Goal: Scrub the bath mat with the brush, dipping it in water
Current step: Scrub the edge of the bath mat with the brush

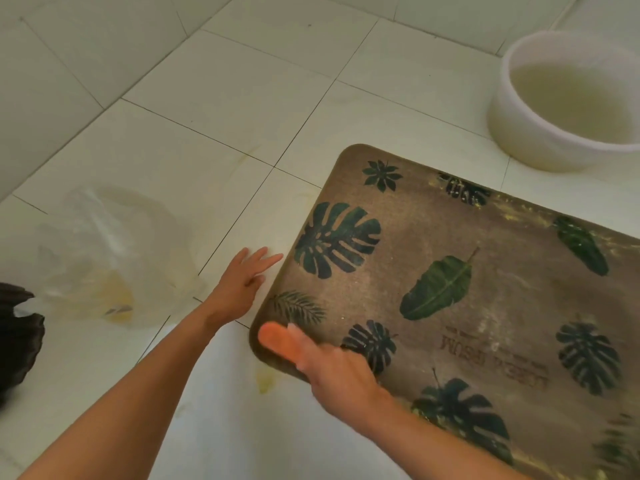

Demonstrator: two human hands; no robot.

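Mat being set in place on the floor, brush not yet in hand.

The brown rubber-backed bath mat with dark green leaf prints point(467, 289) lies flat on the white tiled floor point(207, 98), its long axis running from 8 o'clock to 4 o'clock. The right hand point(329, 368) presses its near corner, fingers extended and holding nothing; the left hand point(239, 282) hovers just beside the short edge, fingers spread wide. No brush shows. Next, I judge, comes fetching one and dipping it in the white round plastic basin of water point(512, 109) at 2 o'clock.
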